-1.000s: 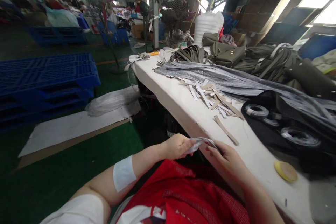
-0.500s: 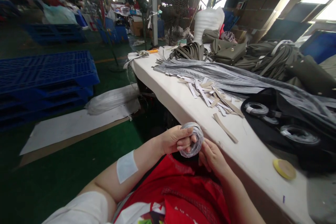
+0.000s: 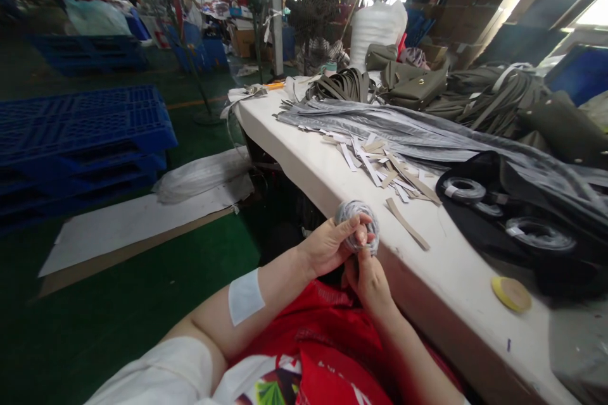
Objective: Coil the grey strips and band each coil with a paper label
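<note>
A small rolled coil of grey, plastic-like strip [image 3: 355, 211] is held up in front of my red apron, close to the table's near edge. My left hand [image 3: 335, 242] is closed on it, thumb over the front and fingers through the middle. Below, my right hand [image 3: 373, 278] pinches at the coil's lower edge; its fingertips are partly hidden, and whether it grips a loose end I cannot tell. Long grey strips [image 3: 403, 133] like it lie across the table. Similar finished-looking coils [image 3: 464, 192] rest on black cloth [image 3: 484, 250] to the right.
On the white table [image 3: 327, 171] lie cut white and tan paper strips [image 3: 380, 168] and a yellow tape roll [image 3: 511, 294]. Olive bags and straps [image 3: 418, 85] are piled at the back. Blue pallets [image 3: 85, 133] and a white sheet [image 3: 142, 221] lie on the floor at left.
Both hands have moved slightly up and to the right in view with the coil. My right hand has shifted from the coil's right side to beneath it.
</note>
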A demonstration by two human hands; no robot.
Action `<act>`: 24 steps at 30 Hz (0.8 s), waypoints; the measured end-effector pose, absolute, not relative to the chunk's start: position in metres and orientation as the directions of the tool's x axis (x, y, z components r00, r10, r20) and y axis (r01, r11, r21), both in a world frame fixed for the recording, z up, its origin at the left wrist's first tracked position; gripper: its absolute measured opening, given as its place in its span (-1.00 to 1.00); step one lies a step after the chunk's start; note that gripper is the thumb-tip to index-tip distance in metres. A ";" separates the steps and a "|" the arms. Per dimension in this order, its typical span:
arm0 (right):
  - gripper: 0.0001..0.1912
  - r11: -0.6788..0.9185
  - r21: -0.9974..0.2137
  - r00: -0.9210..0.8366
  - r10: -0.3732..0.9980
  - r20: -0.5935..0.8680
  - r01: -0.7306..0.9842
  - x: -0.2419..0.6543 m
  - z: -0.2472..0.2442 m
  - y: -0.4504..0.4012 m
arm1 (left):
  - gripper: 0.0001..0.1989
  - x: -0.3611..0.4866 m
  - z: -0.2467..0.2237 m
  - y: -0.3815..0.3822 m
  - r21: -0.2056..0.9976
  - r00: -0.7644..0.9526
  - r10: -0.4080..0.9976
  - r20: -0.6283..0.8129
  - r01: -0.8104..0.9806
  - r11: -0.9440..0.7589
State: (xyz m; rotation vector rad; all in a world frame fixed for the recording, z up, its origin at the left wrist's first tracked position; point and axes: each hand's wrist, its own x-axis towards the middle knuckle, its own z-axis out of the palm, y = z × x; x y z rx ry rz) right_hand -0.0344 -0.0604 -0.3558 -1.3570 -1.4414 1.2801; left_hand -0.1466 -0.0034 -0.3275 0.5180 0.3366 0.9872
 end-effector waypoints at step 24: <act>-0.64 0.014 -0.780 -0.392 0.870 -0.300 0.626 0.046 -0.359 -0.085 | -0.64 -0.160 -0.374 -0.053 0.992 0.561 0.828 -0.032 0.116 -0.041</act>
